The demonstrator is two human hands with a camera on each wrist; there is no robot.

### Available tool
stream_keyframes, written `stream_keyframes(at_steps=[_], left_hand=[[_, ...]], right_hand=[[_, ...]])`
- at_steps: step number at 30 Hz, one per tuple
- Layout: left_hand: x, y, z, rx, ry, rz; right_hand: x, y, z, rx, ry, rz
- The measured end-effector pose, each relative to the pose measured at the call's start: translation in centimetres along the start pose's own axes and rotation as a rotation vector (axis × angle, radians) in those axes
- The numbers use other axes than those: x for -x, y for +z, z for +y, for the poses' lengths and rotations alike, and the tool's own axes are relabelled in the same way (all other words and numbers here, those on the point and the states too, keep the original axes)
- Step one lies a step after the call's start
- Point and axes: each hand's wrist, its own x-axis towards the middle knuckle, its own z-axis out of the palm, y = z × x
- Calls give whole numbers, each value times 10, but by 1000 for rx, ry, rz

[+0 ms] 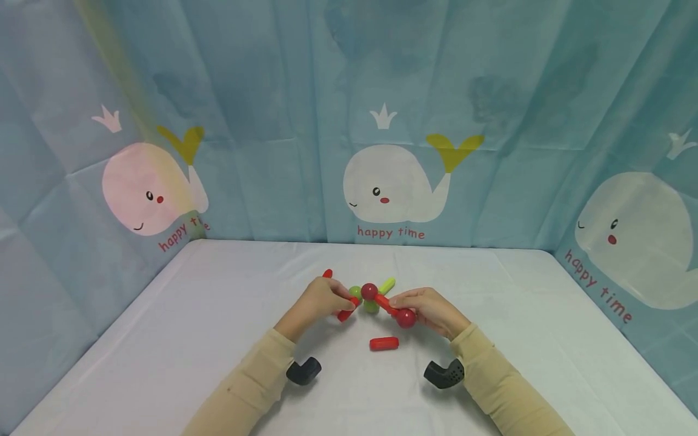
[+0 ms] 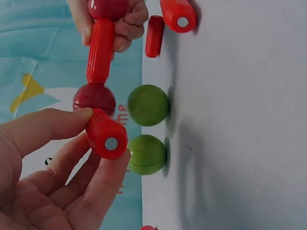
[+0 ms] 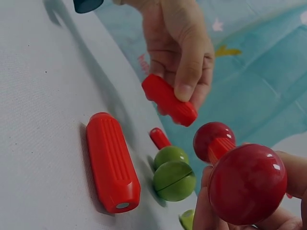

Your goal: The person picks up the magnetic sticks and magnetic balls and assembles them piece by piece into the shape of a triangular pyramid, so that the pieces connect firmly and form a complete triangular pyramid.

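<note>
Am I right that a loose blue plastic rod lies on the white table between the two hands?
Not quite: the loose ribbed plastic rod is red, not blue, as the head view shows. It does lie on the white table between the two hands.

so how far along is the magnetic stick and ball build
Partly built. Done: two green balls sit joined on the white table. In hand: the right hand holds a red stick capped by two dark red balls; the left hand pinches a red stick against that piece. Left: a loose red stick.
</note>
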Motion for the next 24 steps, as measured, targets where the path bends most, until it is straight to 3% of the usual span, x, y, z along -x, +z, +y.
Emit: stream_keyframes(at_steps=[24], left_hand=[[7, 5, 4, 101, 51, -37]], right_hand=[[6, -12, -6, 54, -23, -98]])
